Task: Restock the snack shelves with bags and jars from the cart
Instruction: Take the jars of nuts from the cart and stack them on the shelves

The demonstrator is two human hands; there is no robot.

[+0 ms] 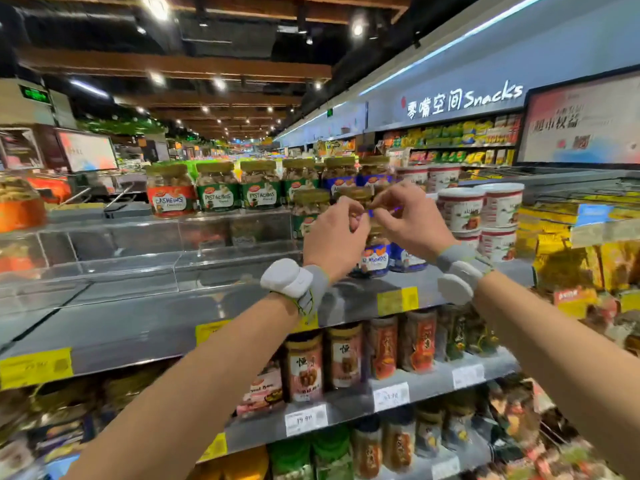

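Together, left hand (334,233), right hand (412,220) pinch stacked jar (355,195).

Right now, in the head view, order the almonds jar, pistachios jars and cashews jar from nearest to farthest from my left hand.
1. Almonds jar, blue label, just right of the left hand, on the lower level.
2. Pistachios jars, green labels, up and left on the raised tier.
3. Cashews jar, red label, farthest left on that tier.
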